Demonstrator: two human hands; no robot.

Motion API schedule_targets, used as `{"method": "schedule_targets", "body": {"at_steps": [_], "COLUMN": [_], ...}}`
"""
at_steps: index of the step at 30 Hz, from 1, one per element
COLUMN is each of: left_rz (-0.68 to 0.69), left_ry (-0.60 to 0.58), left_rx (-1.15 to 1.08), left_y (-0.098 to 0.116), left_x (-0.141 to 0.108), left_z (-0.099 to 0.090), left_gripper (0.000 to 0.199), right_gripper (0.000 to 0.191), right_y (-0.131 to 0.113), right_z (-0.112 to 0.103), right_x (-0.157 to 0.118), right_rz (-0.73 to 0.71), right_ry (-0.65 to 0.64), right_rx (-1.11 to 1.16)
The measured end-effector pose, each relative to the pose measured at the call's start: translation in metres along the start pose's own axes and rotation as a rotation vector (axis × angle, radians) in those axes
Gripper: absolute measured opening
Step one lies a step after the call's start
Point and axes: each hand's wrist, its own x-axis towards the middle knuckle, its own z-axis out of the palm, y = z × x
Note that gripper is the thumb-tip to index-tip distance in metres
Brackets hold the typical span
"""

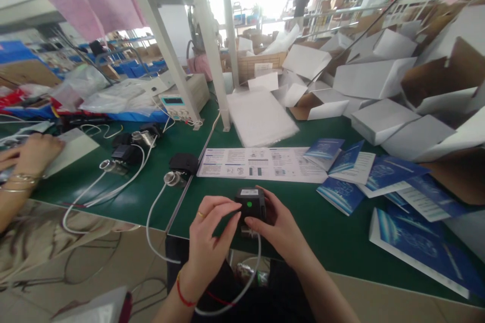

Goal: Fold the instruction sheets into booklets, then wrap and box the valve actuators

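Note:
A motorized valve [250, 207] with a black housing, a white label on top and a green round sticker stands at the table's front edge. Its metal body and white cable show below. My right hand [278, 224] is wrapped round the right side of the housing, thumb on its front. My left hand [212, 227] is at the left side, thumb and index fingertip nearly together beside the housing; anything between them is too small to make out. A second motorized valve [182, 167] lies to the left, its cable hanging over the edge.
Behind my hands lies a printed instruction sheet [261, 164]. Blue booklets [341, 194] spread to the right, below a pile of white boxes [375, 78]. More valves [125, 156], a power supply [180, 103] and a co-worker's hand [40, 154] are at left. Clear bags [261, 116] lie behind.

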Motion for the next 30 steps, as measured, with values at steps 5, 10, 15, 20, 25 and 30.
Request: {"method": "schedule_targets", "body": {"at_steps": [5, 10, 15, 20, 25, 30], "left_rz": [0.127, 0.157, 0.153, 0.124, 0.091, 0.076], "left_ry": [-0.008, 0.027, 0.015, -0.001, -0.043, -0.083], "left_rx": [-0.018, 0.014, 0.012, -0.010, -0.008, 0.004], "left_y": [0.003, 0.002, 0.005, 0.006, 0.006, 0.008], "left_x": [0.007, 0.009, 0.010, 0.012, 0.017, 0.020], "left_z": [0.003, 0.010, 0.009, 0.007, 0.004, 0.003], "left_gripper": [0.019, 0.020, 0.016, 0.016, 0.014, 0.014], "right_gripper": [0.066, 0.061, 0.059, 0.060, 0.059, 0.061], "right_y": [-0.002, -0.003, -0.006, -0.007, -0.005, -0.005], "right_z": [0.000, 0.002, 0.002, 0.002, 0.003, 0.003], "right_x": [-0.002, -0.002, -0.004, -0.005, -0.004, -0.003], "right_rz": [-0.031, -0.064, -0.074, -0.075, -0.077, -0.064], "right_ry": [-0.024, -0.037, -0.043, -0.022, -0.030, -0.022], "right_rx": [-0.030, -0.024, -0.060, -0.082, -0.071, -0.063]}}
